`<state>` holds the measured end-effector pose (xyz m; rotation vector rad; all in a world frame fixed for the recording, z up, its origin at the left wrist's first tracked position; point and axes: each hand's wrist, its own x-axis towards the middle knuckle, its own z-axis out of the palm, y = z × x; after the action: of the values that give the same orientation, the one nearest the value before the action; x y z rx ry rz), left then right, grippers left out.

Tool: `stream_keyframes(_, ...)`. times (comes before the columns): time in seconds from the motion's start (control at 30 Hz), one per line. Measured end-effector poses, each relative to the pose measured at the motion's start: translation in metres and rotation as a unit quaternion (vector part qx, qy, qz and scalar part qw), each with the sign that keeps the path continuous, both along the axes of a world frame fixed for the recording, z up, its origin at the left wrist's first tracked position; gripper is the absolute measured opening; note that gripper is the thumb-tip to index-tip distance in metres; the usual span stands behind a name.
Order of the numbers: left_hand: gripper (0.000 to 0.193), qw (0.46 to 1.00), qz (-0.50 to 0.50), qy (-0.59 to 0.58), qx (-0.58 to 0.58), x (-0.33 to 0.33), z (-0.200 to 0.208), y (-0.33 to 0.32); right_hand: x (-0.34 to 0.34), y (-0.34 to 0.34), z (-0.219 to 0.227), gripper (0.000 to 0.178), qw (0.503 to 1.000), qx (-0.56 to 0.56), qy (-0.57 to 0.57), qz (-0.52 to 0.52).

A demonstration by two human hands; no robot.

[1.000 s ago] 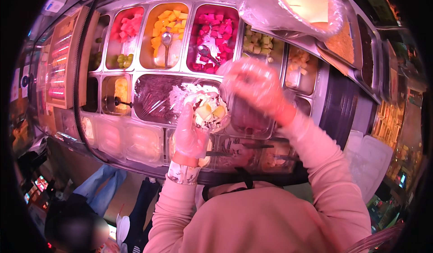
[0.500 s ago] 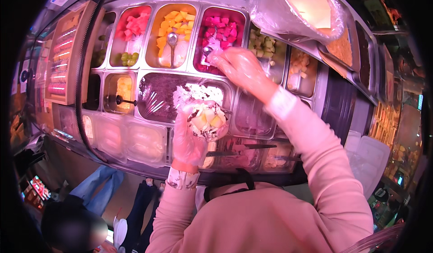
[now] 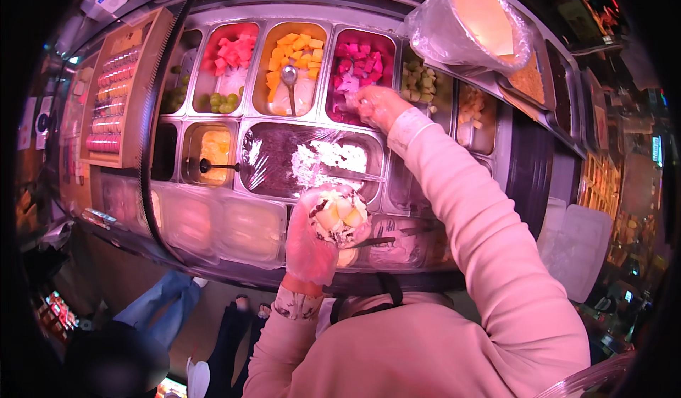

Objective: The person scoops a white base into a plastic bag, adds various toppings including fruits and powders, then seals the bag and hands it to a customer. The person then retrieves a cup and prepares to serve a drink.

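Note:
In my gloved left hand is a cup, my fingers closed round its side. White cream with dark bits and several pale yellow fruit chunks fill its top. My gloved right hand is closed at the near right part of the magenta dragon fruit pan, over the cubes. It grips a spoon, mostly hidden by my fingers and blurred. Left of that pan, another spoon rests in the pan of yellow mango cubes.
Pans of watermelon, green grapes and pale green cubes flank these. Nearer lies a film-covered tray with white cream. A plastic-lined bin stands back right, a wooden rack left. Other people's legs show lower left.
The view has shifted, so the pans sit farther right in it. My right hand has moved nearer within the dragon fruit pan, and the spoon is less visible. My left hand still holds the cup.

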<state>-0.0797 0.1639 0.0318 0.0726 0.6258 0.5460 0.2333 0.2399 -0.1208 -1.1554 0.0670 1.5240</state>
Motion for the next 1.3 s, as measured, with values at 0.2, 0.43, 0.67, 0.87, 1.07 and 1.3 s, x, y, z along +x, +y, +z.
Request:
stream_keyframes(0.2,0.039,1.0,-0.004,-0.006,-0.028,-0.019,-0.001,0.009,0.01,0.038,-0.063,0.005,0.992,-0.066,-0.013,-0.107)
stream_keyframes(0.43,0.055,0.997,0.023,-0.066,-0.01,-0.037,-0.016,0.043,-0.04,0.06,-0.041,0.008,0.97,-0.089,-0.075,-0.213)
stream_keyframes(0.67,0.056,0.992,0.032,-0.106,0.055,-0.003,-0.026,0.097,-0.034,0.042,-0.039,0.014,0.969,-0.093,-0.119,-0.195)
stream_keyframes(0.87,0.049,0.992,0.048,-0.099,0.053,0.058,-0.044,0.13,-0.034,-0.003,0.049,0.012,0.977,-0.005,-0.111,-0.182)
stream_keyframes(1.07,0.04,0.99,0.028,-0.133,0.024,0.112,-0.071,0.148,-0.034,-0.045,0.115,0.026,0.948,-0.024,-0.309,-0.077)
stream_keyframes(1.3,0.036,0.993,0.034,-0.106,0.023,0.159,-0.066,0.137,-0.064,-0.076,0.123,0.038,0.435,0.042,-0.898,0.047)
